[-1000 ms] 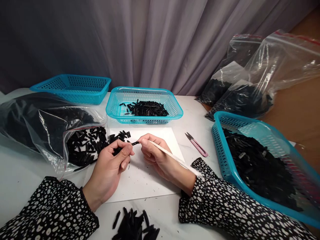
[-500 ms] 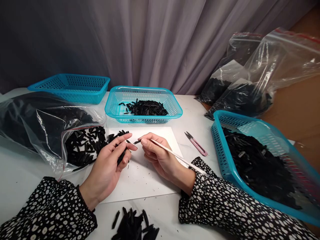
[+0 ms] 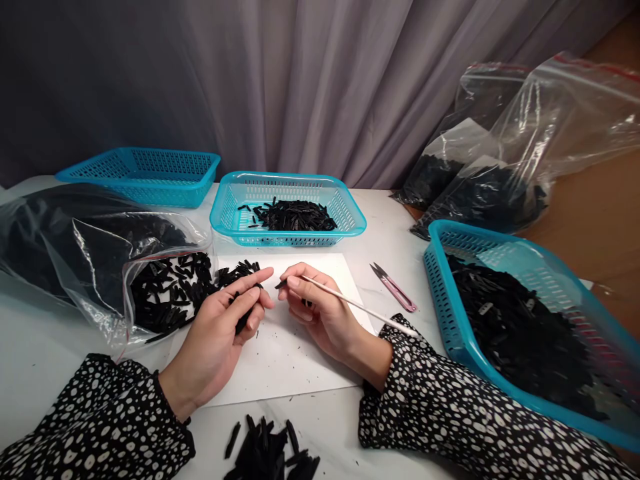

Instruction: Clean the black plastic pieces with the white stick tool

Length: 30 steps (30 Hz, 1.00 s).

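Note:
My left hand is curled around several small black strips, with the thumb near the bent fingers and the index finger stretched out to the right. Facing it across a narrow gap is my right hand. Its thumb and fingertips pinch one short black piece, and a thin white stick lies through the same hand, slanting back toward the sleeve. Both hands are above a white sheet dotted with black crumbs. Behind my left fingers lies a small pile of black strips.
Pink thread snips lie right of the sheet. Blue baskets stand behind and right, both holding black pieces; another blue basket is back left. An open plastic bag spills strips leftward. More strips lie in front.
My right hand's fingertips have drawn slightly right with the black piece, turning it a little. My left thumb has shifted toward the fingertips and the index finger reaches slightly farther right.

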Each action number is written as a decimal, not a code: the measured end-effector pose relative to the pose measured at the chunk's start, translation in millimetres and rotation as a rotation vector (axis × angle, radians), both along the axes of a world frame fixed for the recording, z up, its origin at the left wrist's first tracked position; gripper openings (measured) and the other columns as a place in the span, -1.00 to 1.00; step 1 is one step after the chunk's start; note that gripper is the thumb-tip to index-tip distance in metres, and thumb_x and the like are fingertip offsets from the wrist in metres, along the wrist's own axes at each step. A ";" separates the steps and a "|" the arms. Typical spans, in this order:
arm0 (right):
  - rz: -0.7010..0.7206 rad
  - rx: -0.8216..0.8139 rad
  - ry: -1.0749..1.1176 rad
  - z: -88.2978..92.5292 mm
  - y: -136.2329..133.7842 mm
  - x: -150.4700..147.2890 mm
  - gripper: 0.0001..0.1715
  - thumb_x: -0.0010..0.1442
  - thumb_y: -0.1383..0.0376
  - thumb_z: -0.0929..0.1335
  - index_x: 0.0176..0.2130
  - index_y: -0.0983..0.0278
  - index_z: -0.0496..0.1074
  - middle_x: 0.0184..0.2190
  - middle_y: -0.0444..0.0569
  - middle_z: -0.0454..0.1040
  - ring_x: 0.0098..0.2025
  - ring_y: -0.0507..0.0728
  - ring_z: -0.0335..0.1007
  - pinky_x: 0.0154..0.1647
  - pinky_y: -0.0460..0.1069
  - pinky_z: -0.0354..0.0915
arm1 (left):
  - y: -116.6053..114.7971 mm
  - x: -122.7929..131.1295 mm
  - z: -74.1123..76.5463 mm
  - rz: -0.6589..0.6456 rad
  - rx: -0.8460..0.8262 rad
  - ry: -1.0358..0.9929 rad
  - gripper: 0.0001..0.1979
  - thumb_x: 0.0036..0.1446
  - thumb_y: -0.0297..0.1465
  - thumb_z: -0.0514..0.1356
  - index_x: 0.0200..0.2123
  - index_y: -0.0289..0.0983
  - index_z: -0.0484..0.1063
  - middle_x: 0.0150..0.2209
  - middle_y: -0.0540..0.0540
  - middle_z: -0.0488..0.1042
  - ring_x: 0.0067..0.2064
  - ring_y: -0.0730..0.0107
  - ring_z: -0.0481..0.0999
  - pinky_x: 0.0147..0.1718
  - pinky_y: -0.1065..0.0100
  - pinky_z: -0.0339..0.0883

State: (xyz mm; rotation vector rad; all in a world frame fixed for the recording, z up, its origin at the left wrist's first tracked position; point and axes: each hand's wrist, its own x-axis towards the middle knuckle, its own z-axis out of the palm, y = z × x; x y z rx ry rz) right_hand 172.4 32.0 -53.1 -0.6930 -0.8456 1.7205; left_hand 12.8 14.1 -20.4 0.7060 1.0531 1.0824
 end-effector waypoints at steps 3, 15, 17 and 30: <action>-0.042 0.003 0.021 0.0 1.6 -0.1 -0.79 0.15 0.20 0.37 -0.43 0.27 0.36 -0.53 -0.16 0.42 -0.67 -0.09 -0.04 -0.66 -0.09 -0.28 | -2.2 2.3 0.5 -0.022 0.040 0.045 -0.50 0.00 -0.33 0.44 0.06 -0.26 0.57 -0.39 -0.03 0.51 -0.50 0.59 0.20 -0.56 0.51 0.04; 0.040 0.077 -0.215 1.9 -3.2 -3.3 -0.59 0.11 0.05 0.52 -0.46 0.30 0.44 -0.59 -0.17 0.32 -0.54 -0.03 0.03 -0.50 -0.06 -0.07 | -4.2 -0.5 -8.6 -0.103 0.253 0.305 -0.64 0.20 -0.21 0.30 0.02 -0.22 0.46 -0.46 -0.01 0.54 -0.54 0.50 0.24 -0.50 0.39 0.11; 0.039 0.039 -0.194 1.1 -3.4 -2.8 -0.61 0.12 0.06 0.51 -0.45 0.30 0.44 -0.59 -0.20 0.29 -0.58 -0.06 -0.05 -0.53 -0.07 -0.13 | -4.0 0.2 -6.6 -0.077 0.244 0.260 -0.68 0.19 -0.20 0.31 -0.05 -0.23 0.47 -0.45 -0.05 0.57 -0.55 0.50 0.24 -0.51 0.40 0.09; 0.015 -0.046 -0.130 4.1 -2.3 -1.5 -0.69 0.08 0.11 0.52 -0.32 0.30 0.53 -0.59 -0.24 0.28 -0.63 -0.10 -0.18 -0.61 -0.08 -0.25 | -2.1 1.9 2.4 0.017 0.103 0.111 -0.67 0.07 -0.30 0.36 -0.10 -0.29 0.52 -0.46 -0.06 0.56 -0.57 0.54 0.17 -0.55 0.41 -0.01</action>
